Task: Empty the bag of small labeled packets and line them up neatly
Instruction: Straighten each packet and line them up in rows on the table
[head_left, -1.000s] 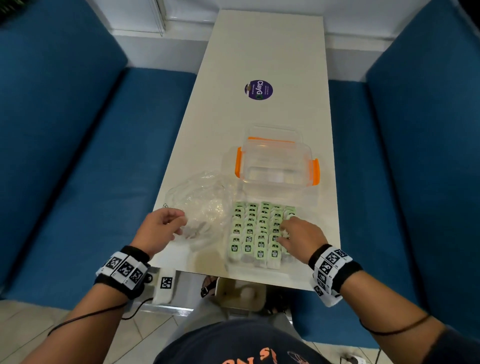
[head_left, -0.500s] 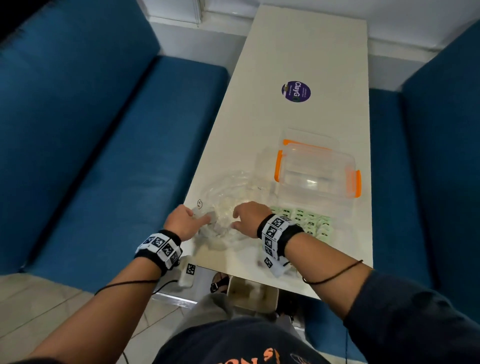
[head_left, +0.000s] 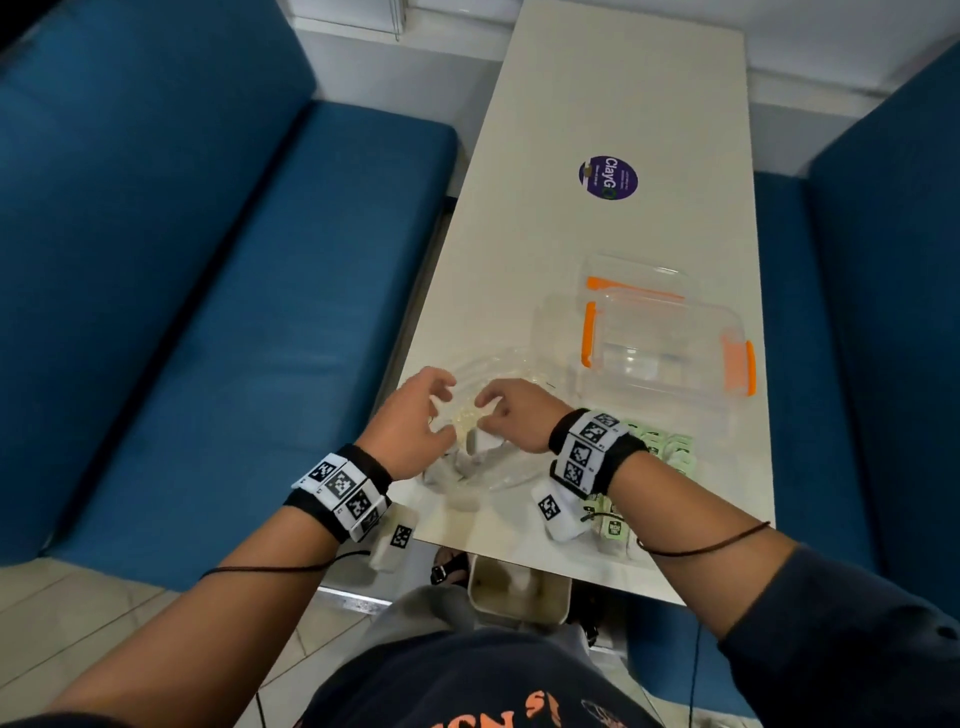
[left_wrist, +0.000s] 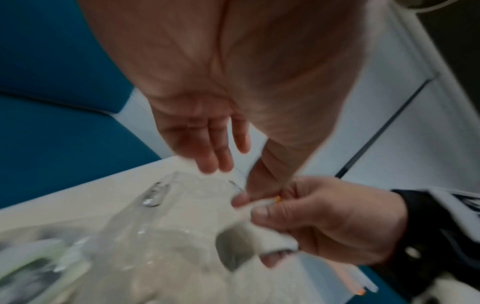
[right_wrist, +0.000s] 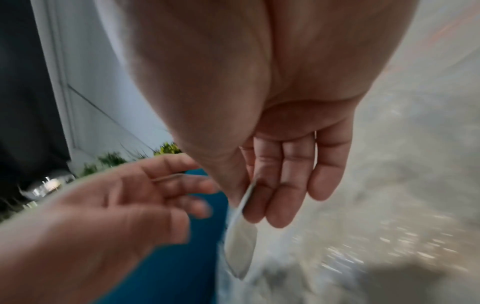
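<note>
right wrist: right hand (right_wrist: 272, 168) pinching bag (right_wrist: 240, 242)

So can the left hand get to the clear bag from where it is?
Probably yes. The left hand is open right beside the clear bag on the table, with nothing between them. The right hand already pinches the bag's edge.

**Camera placement: three views**

Head view: high above, looking forward and down along the desk (head_left: 613, 93), both forearms entering from the near edge; blue seating on either side.

Left wrist view: very close, looking along the palm to the left hand (left_wrist: 207, 142) and its fingers (left_wrist: 223, 156), desk beyond.

Right wrist view: very close, looking along the right hand (right_wrist: 288, 164), blurred.

Shared: each wrist view catches the opposite hand; all three cover the clear bag (head_left: 498, 374) at the near desk corner.
</note>
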